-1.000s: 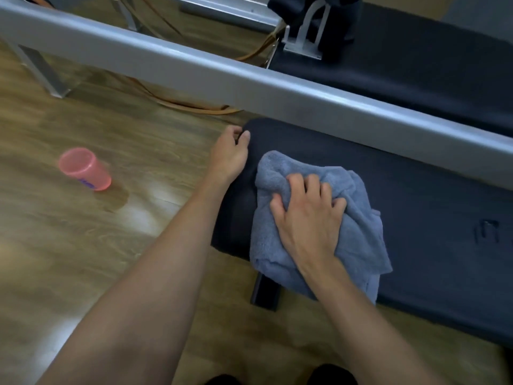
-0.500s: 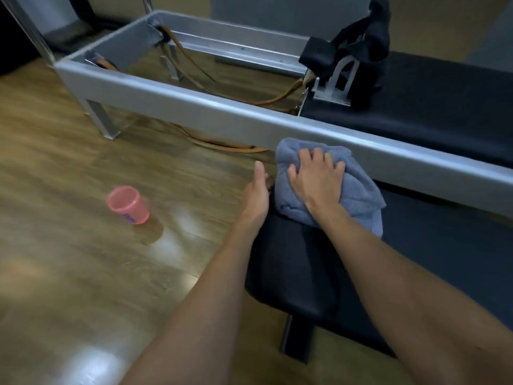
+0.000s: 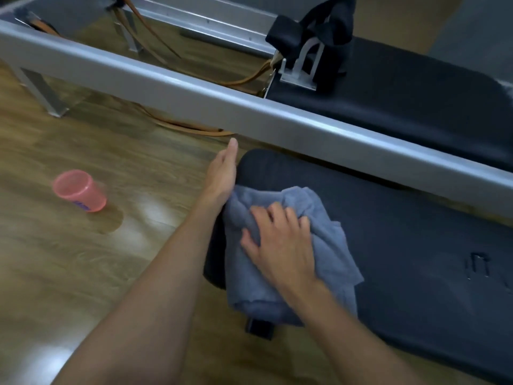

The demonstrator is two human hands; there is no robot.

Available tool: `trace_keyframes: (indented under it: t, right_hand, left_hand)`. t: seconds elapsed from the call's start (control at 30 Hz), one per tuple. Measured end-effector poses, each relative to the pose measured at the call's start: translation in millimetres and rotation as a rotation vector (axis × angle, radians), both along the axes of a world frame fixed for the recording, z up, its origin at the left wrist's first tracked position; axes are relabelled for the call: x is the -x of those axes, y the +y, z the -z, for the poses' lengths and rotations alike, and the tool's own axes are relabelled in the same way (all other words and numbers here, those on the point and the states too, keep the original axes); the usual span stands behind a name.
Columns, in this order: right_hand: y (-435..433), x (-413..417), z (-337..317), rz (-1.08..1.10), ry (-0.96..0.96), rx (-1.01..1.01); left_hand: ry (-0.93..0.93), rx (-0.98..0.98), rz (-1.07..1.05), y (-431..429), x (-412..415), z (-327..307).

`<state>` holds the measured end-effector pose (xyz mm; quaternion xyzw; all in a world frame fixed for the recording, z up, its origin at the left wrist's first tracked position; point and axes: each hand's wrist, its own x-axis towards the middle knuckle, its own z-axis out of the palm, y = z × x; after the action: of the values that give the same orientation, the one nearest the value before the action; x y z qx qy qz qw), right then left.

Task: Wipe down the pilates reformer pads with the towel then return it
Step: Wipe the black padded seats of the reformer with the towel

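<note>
A crumpled blue-grey towel [image 3: 327, 240] lies on the left end of a long black pad [image 3: 416, 245] in front of the reformer. My right hand [image 3: 277, 240] presses down on the towel with its fingers spread and slightly bent into the cloth. My left hand [image 3: 223, 173] lies with straight fingers along the pad's left edge, pointing toward the silver frame rail [image 3: 194, 101]. Part of the towel hangs over the pad's near edge. Beyond the rail is the black carriage pad [image 3: 416, 87] with a black shoulder rest [image 3: 313, 37].
A pink plastic cup [image 3: 79, 190] stands on the wooden floor to the left, with a damp ring beside it. Orange-brown cords [image 3: 194, 129] run under the frame. A frame leg [image 3: 41, 90] stands at far left. A black support [image 3: 259, 327] sits under the pad.
My right hand has pulled the towel back from beside the rail toward the pad's near left edge. The left hand stays along the pad's left side with fingers straight.
</note>
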<state>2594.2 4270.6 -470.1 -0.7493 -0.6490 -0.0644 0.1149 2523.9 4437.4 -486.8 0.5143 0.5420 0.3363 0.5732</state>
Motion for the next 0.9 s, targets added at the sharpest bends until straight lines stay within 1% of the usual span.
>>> trace_keyframes:
  t: [0.1, 0.2, 0.27, 0.33, 0.43, 0.5, 0.53, 0.6, 0.7, 0.77, 0.8, 0.9]
  right_hand:
    - [48, -50, 4, 0.051, -0.001, -0.018]
    - [111, -96, 10, 0.13, 0.011, -0.011]
    - [145, -116, 12, 0.19, 0.025, 0.033]
    - [155, -120, 13, 0.253, 0.023, 0.051]
    - [124, -105, 10, 0.277, -0.015, -0.009]
    - [82, -89, 7, 0.27, -0.006, -0.018]
    - [58, -82, 7, 0.27, -0.003, -0.023]
    - [13, -72, 4, 0.271, -0.005, -0.018]
    - [-40, -60, 0, 0.27, -0.013, -0.001]
    - [-62, -56, -2, 0.263, -0.014, 0.014]
    - [-71, -55, -2, 0.258, -0.012, 0.02]
    - [-89, -57, -2, 0.239, -0.003, 0.018]
  left_hand:
    - [0.098, -0.138, 0.022, 16, -26, 10]
    - [0.282, -0.261, 0.068, 24, -43, 20]
    - [0.369, -0.348, 0.06, 21, -45, 22]
    - [0.432, -0.429, 0.069, 17, -43, 19]
    - [0.486, -0.513, 0.093, 9, -42, 15]
    - [0.494, -0.514, 0.114, 6, -41, 12]
    - [0.498, -0.523, 0.14, 5, -41, 9]
    - [0.532, -0.615, 0.228, 1, -39, 3]
    - [0.703, -0.784, 0.34, -11, -41, -4]
    - [0.807, -0.809, 0.382, -25, -47, -4]
    - [0.828, -0.81, 0.416, -32, -52, -4]
    - [0.83, -0.802, 0.481, -45, -71, -5]
